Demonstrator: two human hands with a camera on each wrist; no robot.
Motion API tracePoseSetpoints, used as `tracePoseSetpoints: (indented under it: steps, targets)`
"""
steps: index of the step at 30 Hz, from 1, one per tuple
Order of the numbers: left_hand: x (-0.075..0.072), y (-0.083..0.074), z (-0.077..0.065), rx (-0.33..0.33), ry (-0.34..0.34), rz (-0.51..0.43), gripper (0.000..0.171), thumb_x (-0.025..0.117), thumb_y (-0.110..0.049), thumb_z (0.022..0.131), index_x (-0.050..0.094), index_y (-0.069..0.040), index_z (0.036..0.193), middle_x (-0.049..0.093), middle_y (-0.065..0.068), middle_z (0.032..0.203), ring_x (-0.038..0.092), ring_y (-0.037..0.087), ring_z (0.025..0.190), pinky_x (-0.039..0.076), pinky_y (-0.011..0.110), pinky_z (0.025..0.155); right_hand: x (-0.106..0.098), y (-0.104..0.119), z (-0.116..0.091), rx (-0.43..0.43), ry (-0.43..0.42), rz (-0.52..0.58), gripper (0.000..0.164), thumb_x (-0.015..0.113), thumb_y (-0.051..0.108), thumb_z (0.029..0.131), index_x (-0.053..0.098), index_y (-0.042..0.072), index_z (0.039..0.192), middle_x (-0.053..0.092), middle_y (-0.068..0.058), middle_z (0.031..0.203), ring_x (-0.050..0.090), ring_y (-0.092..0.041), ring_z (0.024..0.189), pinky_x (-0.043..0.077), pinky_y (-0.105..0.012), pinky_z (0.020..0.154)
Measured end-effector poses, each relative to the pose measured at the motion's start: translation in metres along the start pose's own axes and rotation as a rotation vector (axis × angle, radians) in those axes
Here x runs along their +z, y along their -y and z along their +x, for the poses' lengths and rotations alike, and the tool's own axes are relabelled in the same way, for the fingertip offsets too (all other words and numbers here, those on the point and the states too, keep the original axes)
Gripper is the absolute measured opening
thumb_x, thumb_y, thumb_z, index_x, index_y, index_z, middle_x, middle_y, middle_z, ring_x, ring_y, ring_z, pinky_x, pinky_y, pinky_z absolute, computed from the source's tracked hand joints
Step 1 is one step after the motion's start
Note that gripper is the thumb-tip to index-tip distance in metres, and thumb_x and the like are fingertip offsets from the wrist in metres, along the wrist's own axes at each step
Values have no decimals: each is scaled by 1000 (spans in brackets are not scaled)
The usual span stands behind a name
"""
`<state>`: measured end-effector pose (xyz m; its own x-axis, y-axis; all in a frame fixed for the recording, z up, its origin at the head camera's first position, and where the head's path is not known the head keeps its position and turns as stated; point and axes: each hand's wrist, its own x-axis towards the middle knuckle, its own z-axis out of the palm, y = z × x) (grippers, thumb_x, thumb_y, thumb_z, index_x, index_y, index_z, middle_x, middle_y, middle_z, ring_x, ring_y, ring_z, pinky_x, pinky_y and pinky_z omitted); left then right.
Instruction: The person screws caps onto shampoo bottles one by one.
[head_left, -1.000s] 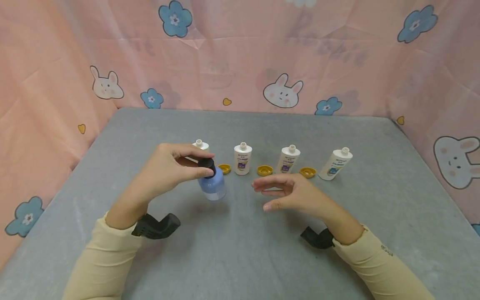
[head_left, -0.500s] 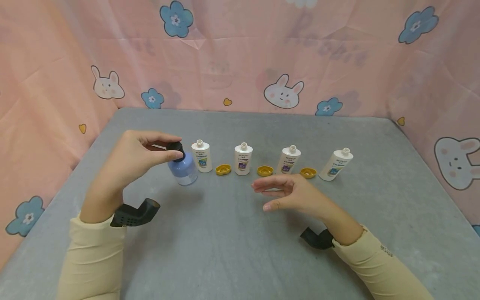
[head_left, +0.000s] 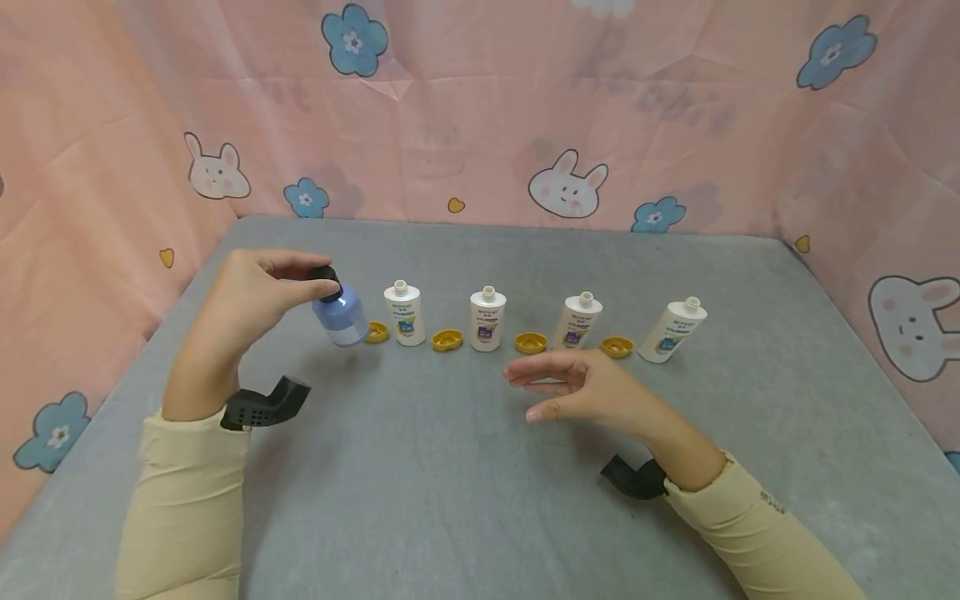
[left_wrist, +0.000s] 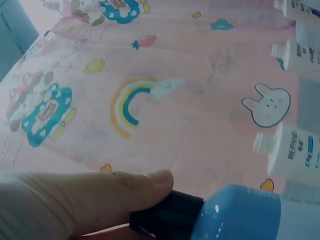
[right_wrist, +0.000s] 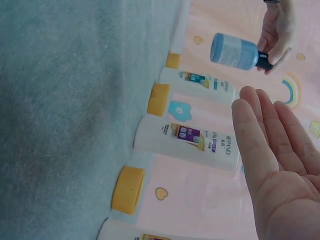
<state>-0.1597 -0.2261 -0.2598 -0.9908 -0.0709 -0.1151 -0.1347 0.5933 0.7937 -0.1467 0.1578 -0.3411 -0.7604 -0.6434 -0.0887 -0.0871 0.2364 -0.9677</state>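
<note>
My left hand [head_left: 258,300] pinches the black cap of a blue bottle [head_left: 342,315] between thumb and fingers. In the right wrist view the bottle [right_wrist: 234,52] hangs above the table, tilted. Just right of it stands a white bottle [head_left: 405,317] with an open neck and a teal label; a yellow cap [head_left: 377,332] lies between them, partly hidden by the blue bottle. My right hand [head_left: 581,387] hovers with fingers extended and holds nothing. Nearest to it are a white bottle with a purple label [head_left: 581,317] and a yellow cap [head_left: 531,342].
Another uncapped white bottle [head_left: 487,321] stands mid-row, and one more [head_left: 673,330] leans at the right end. Yellow caps [head_left: 447,339] [head_left: 617,347] lie between the bottles. A grey cloth [head_left: 420,500] covers the table, with a pink curtain [head_left: 480,117] behind.
My left hand has carried the blue bottle leftward and a little farther back, uncovering the leftmost white bottle and then the yellow cap beside it. My right hand has stayed in place.
</note>
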Motion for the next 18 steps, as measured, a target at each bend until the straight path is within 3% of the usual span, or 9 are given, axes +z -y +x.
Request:
tracePoseSetpoints:
  steps: [6, 18]
  targets:
    - [0, 8, 8, 6, -73, 24, 50, 74, -41, 88, 66, -16, 131, 64, 10, 132, 54, 23, 125, 42, 48, 104, 0, -1, 0, 14, -2, -8, 57, 82, 15, 81, 61, 3, 133, 62, -16, 136, 62, -25, 125, 52, -42, 103]
    - [2, 23, 25, -36, -164, 80, 46, 72, -29, 92, 65, -10, 132, 64, 17, 132, 55, 30, 123, 47, 46, 98, -1, -2, 1, 36, -24, -21, 55, 83, 17, 81, 63, 7, 131, 65, -11, 135, 63, -23, 124, 56, -29, 96]
